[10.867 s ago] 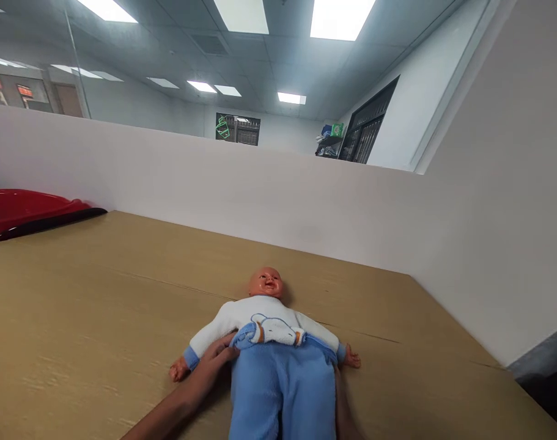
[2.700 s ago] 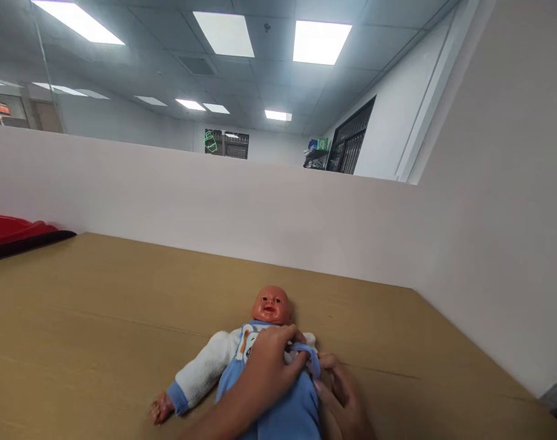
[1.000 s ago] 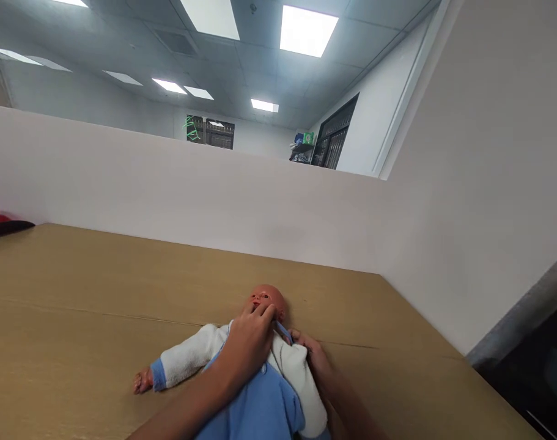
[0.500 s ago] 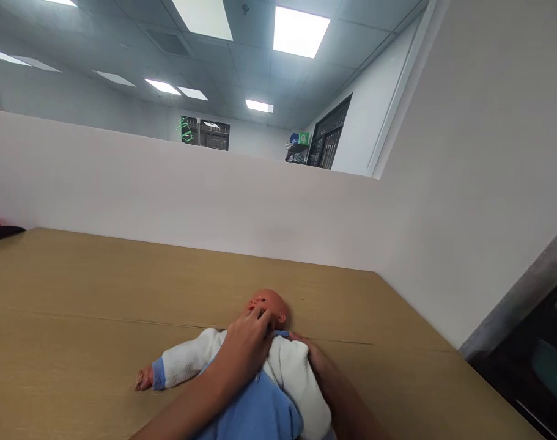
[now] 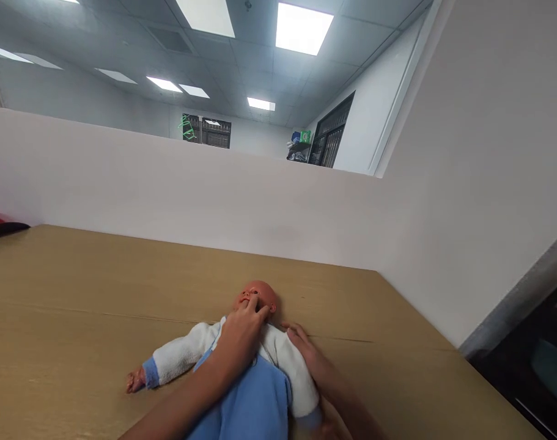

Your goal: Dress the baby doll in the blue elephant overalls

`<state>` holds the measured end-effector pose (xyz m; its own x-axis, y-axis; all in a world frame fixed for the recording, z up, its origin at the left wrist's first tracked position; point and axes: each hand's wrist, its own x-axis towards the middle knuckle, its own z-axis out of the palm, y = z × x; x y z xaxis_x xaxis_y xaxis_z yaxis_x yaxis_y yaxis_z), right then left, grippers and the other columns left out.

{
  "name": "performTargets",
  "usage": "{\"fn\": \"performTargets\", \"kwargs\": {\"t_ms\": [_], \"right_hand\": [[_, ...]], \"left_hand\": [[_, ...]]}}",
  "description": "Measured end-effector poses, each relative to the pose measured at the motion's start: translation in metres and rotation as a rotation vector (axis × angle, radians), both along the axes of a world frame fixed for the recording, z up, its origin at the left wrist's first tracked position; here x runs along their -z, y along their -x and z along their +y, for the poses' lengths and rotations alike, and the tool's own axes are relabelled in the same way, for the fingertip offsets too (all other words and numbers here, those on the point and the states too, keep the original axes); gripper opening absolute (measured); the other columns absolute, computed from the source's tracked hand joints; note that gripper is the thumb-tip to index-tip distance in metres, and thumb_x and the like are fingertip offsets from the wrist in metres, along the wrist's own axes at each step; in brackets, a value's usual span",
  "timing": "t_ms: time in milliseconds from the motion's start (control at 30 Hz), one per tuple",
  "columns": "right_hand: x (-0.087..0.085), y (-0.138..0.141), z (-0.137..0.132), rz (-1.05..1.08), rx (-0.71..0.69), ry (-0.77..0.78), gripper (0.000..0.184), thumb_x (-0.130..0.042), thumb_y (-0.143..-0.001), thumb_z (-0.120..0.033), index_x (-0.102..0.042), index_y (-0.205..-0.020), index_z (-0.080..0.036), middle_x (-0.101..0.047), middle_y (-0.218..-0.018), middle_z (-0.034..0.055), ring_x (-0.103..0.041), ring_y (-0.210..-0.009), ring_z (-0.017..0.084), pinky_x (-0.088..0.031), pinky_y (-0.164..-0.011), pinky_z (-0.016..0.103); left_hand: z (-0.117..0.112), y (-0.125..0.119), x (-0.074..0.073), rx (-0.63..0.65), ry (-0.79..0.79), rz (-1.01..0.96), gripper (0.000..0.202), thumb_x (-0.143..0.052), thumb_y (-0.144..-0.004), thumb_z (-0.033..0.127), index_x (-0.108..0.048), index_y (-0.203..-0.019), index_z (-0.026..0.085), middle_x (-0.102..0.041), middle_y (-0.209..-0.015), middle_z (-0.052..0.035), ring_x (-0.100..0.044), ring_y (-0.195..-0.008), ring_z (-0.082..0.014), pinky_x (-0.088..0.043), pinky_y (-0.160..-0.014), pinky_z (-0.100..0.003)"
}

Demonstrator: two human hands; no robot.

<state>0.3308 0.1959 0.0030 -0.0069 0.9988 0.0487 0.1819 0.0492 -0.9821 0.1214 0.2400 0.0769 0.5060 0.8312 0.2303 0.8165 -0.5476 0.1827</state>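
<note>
A baby doll (image 5: pixel 263 294) lies face up on the table, its head away from me. It wears a blue garment (image 5: pixel 255 403) with white fleecy sleeves and blue cuffs. Across its chest reaches my left hand (image 5: pixel 241 327), closed at the doll's neck with bent fingers against its chin and cheek. The collar is hidden beneath those fingers. My right hand (image 5: pixel 308 354) rests along the doll's sleeve (image 5: pixel 287 363) on the right, its fingers stretched out near the shoulder. The doll's other arm (image 5: pixel 177 357) spreads out to the left.
The brown table (image 5: pixel 99 275) has a seam running across it. A pale partition (image 5: pixel 205 195) borders its far side and right side. At the far left edge lies a red and black object (image 5: pixel 5 229). Something dark (image 5: pixel 530 354) stands beyond the right edge.
The doll has shifted slightly left and away from me, with my left hand still at its neck. My right hand has come off the blue collar strip and lies along the sleeve.
</note>
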Motion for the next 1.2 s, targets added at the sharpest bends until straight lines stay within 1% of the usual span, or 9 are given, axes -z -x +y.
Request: {"fn": "performTargets", "kwargs": {"t_ms": [67,133,267,367,500,633,867,1033,1200], "right_hand": [[-0.019,-0.01,-0.017,-0.165,-0.14,0.043,0.079,-0.076,-0.085,-0.054,-0.048,-0.153,-0.027,-0.059,-0.153,0.0106,-0.059,-0.135,0.029,-0.046,-0.115,0.043],[-0.04,-0.02,-0.031,-0.387,-0.259,0.067,0.098,-0.084,-0.075,-0.036,-0.037,-0.162,-0.032,-0.06,-0.152,0.0093,-0.063,-0.126,0.029,-0.049,-0.108,0.04],[-0.074,-0.042,-0.034,-0.574,-0.326,0.057,0.089,-0.07,-0.07,-0.014,-0.052,-0.154,-0.037,-0.078,-0.12,0.0031,-0.069,-0.086,0.023,-0.051,-0.077,0.029],[-0.081,-0.052,-0.02,-0.593,-0.372,0.013,0.08,-0.067,-0.064,-0.011,-0.067,-0.14,-0.037,-0.08,-0.114,0.0008,-0.07,-0.087,0.024,-0.051,-0.075,0.029],[-0.067,-0.049,-0.005,-0.717,-0.393,-0.099,0.063,-0.066,-0.069,-0.015,-0.073,-0.13,-0.031,-0.077,-0.124,0.0049,-0.069,-0.107,0.03,-0.052,-0.094,0.038],[-0.046,-0.041,-0.001,-0.84,-0.298,-0.151,0.052,-0.064,-0.078,-0.021,-0.068,-0.13,-0.024,-0.073,-0.124,0.0106,-0.066,-0.112,0.032,-0.048,-0.101,0.044],[-0.026,-0.017,-0.031,-0.979,0.023,-0.292,0.073,-0.061,-0.076,-0.013,-0.057,-0.147,-0.029,-0.052,-0.155,0.0121,-0.042,-0.144,0.039,-0.025,-0.124,0.058],[-0.013,0.02,-0.064,-0.545,0.041,-0.276,0.023,-0.054,-0.099,-0.037,-0.068,-0.117,-0.031,-0.068,-0.123,0.0067,-0.06,-0.12,0.029,-0.043,-0.107,0.043],[-0.005,0.025,-0.056,-0.271,-0.055,-0.008,0.044,-0.061,-0.091,-0.068,-0.062,-0.09,-0.023,-0.062,-0.088,0.0028,-0.057,-0.086,0.025,-0.047,-0.082,0.035]], "left_hand": [[0.004,0.004,0.001,-0.013,-0.008,-0.006,0.049,-0.043,-0.101,0.003,-0.065,-0.137,0.027,-0.057,-0.138,-0.0154,-0.068,-0.109,-0.0337,-0.062,-0.081,-0.043],[0.007,0.006,0.002,-0.007,-0.007,-0.016,0.048,-0.043,-0.1,0.002,-0.067,-0.135,0.025,-0.057,-0.138,-0.0161,-0.067,-0.112,-0.0346,-0.061,-0.085,-0.045],[0.011,0.008,0.006,0.05,-0.009,-0.055,0.042,-0.047,-0.099,0.002,-0.072,-0.125,0.024,-0.058,-0.137,-0.0147,-0.057,-0.13,-0.0346,-0.057,-0.098,-0.044],[0.012,0.007,0.007,0.069,-0.009,-0.104,0.036,-0.05,-0.098,0.003,-0.073,-0.116,0.024,-0.06,-0.133,-0.0137,-0.058,-0.128,-0.0332,-0.055,-0.099,-0.044],[0.013,0.009,0.005,0.097,-0.035,-0.188,0.027,-0.051,-0.1,0.008,-0.073,-0.107,0.022,-0.064,-0.127,-0.0124,-0.055,-0.131,-0.0327,-0.047,-0.109,-0.049],[0.01,0.024,0.007,0.151,-0.046,-0.388,0.019,-0.05,-0.101,0.016,-0.068,-0.102,0.023,-0.066,-0.122,-0.0095,-0.058,-0.12,-0.0294,-0.047,-0.103,-0.044],[-0.028,0.081,0.024,0.117,-0.003,-0.786,0.018,-0.046,-0.107,0.032,-0.059,-0.117,0.024,-0.063,-0.119,-0.0079,-0.058,-0.112,-0.0268,-0.045,-0.101,-0.04],[-0.055,0.114,0.051,0.009,0.199,-0.786,0.024,-0.046,-0.107,0.045,-0.054,-0.116,0.024,-0.063,-0.109,-0.007,-0.058,-0.1,-0.0276,-0.046,-0.095,-0.04],[-0.058,0.121,0.056,-0.003,0.405,-0.749,0.037,-0.041,-0.107,0.056,-0.054,-0.115,0.023,-0.061,-0.116,-0.008,-0.053,-0.111,-0.0301,-0.039,-0.103,-0.043]]}}
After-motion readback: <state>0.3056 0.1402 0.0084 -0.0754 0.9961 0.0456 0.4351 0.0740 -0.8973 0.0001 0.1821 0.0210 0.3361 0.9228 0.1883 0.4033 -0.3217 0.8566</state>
